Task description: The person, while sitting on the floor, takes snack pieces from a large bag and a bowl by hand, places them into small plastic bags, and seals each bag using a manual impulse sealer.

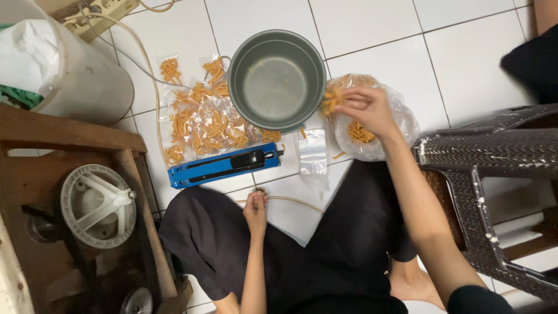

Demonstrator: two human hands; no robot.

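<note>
Packing appears partly done: several small filled packets (200, 119) lie on the floor beside the blue sealer (224, 166), while an empty packet (313, 152) waits. Orange snack sticks (332, 99) are pinched in the right hand (366, 110) over the open bulk bag (383, 125). The left hand (256, 212) is closed on a cord (290, 202). An empty pot (276, 78) stands between packets and bag.

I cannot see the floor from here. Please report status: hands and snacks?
Right hand pinching snacks over open bag. Left hand closed, on lap. Pot empty beside bag.
</note>
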